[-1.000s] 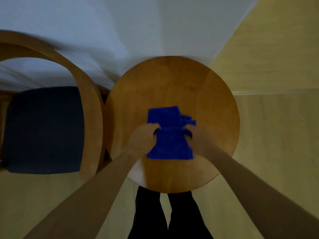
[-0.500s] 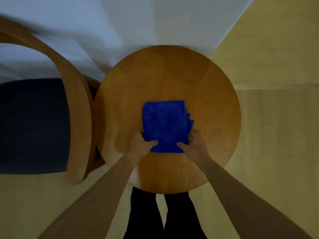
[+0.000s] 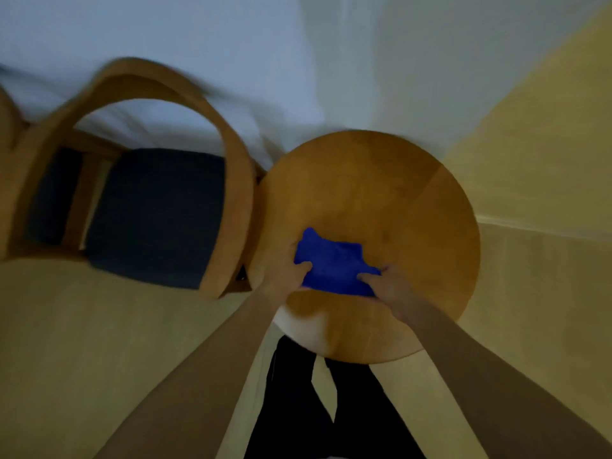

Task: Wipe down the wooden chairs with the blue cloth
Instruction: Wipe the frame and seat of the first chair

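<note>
Pale wood flooring [image 3: 99, 342] and a white wall [image 3: 298, 61] frame a blurred armchair [image 3: 159, 213] with a curved wooden arm and dark blue seat at nine o'clock, just beside a round wooden stool seat [image 3: 381, 200] at centre. On that seat, toward its six o'clock side, lies the bunched blue cloth [image 3: 334, 266]. The left hand [image 3: 284, 270] pinches its eight o'clock edge with thumb on top, the right hand [image 3: 387, 286] clamps its four o'clock corner, and dark trouser legs [image 3: 298, 409] show below.
</note>
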### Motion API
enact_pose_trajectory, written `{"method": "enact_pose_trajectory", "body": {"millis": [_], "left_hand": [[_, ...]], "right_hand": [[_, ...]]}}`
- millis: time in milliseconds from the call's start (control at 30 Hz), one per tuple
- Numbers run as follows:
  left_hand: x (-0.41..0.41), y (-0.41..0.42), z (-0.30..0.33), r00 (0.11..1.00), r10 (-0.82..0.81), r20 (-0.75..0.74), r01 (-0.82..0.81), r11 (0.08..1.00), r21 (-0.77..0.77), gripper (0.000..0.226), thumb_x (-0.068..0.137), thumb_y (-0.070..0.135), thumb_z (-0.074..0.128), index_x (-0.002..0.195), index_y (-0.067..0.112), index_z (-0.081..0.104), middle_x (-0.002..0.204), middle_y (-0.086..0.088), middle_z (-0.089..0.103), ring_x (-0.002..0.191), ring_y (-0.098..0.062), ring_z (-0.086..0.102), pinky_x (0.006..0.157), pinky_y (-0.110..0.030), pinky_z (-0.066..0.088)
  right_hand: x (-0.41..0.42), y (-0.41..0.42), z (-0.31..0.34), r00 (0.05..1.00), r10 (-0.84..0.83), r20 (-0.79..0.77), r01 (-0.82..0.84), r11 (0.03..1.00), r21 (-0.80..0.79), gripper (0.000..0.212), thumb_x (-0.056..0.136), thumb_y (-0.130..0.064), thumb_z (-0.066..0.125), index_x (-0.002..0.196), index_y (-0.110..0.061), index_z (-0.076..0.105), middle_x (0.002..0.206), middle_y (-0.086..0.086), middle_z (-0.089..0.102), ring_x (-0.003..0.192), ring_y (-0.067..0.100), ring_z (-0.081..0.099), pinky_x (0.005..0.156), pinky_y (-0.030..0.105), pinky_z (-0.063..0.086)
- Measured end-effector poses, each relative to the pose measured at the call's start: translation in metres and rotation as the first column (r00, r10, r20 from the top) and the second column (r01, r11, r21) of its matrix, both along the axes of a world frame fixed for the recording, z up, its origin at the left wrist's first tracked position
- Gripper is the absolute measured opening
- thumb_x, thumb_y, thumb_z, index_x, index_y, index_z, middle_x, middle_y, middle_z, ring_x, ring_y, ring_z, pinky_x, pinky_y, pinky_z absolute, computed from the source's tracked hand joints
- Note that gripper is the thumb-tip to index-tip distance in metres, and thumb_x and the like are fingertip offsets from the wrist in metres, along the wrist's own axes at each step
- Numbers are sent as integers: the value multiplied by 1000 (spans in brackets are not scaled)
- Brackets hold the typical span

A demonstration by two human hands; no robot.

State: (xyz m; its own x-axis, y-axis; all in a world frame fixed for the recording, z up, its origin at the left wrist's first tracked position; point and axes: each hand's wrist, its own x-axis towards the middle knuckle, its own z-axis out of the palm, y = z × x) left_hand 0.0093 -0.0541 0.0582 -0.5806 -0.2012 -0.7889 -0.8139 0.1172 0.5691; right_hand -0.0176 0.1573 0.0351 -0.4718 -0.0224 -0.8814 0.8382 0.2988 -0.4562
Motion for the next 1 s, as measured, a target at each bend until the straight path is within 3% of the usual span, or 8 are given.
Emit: {"method": "enact_pose_trajectory", "body": {"millis": [67, 167, 233, 300, 433, 567, 667, 1000], "left_hand": [[14, -8, 28, 995, 73, 61, -74, 997, 20, 33, 95, 13, 58, 128, 19, 55, 134, -5, 48, 113, -30, 56, 74, -42, 60], [52, -22, 59, 994, 80, 73, -83, 996, 38, 14, 91, 15, 66, 103, 10, 67, 121, -13, 59, 96, -25, 63, 58, -27, 59], [88, -31, 68, 997, 77, -13, -75, 991, 108, 34, 80, 17, 79, 109, 10, 64, 116, -2, 59, 94, -14, 62, 64, -22, 56], [122, -37, 75, 995, -14, -94, 26, 992, 122, 55, 70, 9, 85, 116, 14, 55, 117, 12, 49, 100, -6, 56, 75, -18, 52], [173, -51, 70, 946, -313, -89, 254, 881, -399, 44, 75, 7, 73, 115, 16, 55, 108, -1, 50, 100, -21, 54, 80, -26, 45], [215, -83, 74, 925, -379, -27, 268, 703, -658, 26, 86, 18, 64, 110, 12, 66, 120, -8, 52, 111, -27, 50, 92, -35, 42], [242, -113, 88, 921, -389, -16, 290, 713, -638, 25, 87, 16, 58, 111, 13, 66, 113, -5, 61, 103, -23, 57, 81, -26, 38], [364, -229, 145, 951, -286, -113, 148, 748, -647, 18, 88, 19, 60, 104, 20, 65, 99, 0, 68, 91, -18, 61, 83, -36, 48]], "right_hand": [[-2, -6, 20, 980, 183, -77, -180, 983, 46, 62, 86, -21, 75, 138, -26, 41, 130, -4, 39, 108, 21, 57, 77, 42, 61], [12, -24, 49, 927, 367, -79, -369, 929, -11, 27, 89, -18, 71, 114, -22, 62, 129, 0, 50, 90, 14, 62, 60, 30, 61], [28, -37, 63, 873, 481, -82, -482, 876, 4, 14, 86, -20, 75, 98, -19, 67, 125, 6, 58, 85, 10, 62, 56, 22, 57], [43, -47, 74, 773, 624, -114, -624, 780, 33, 43, 72, -29, 87, 108, -19, 66, 121, 0, 60, 95, 12, 62, 70, 25, 55], [69, -73, 93, 467, 854, -230, -861, 499, 102, 71, 65, -23, 90, 127, -16, 56, 122, -9, 48, 121, 15, 49, 87, 21, 40], [93, -113, 101, 181, 909, -377, -845, 340, 414, 40, 88, -29, 69, 125, -13, 62, 130, 5, 53, 118, 17, 52, 88, 17, 35], [109, -147, 112, 13, 923, -384, -866, 203, 458, 35, 94, -31, 62, 124, -13, 61, 135, 3, 49, 124, 15, 48, 104, 29, 41], [205, -272, 163, -217, 832, -511, -853, 93, 513, 29, 102, -27, 48, 124, -13, 60, 115, 5, 66, 105, 19, 62, 92, 33, 48]]}}
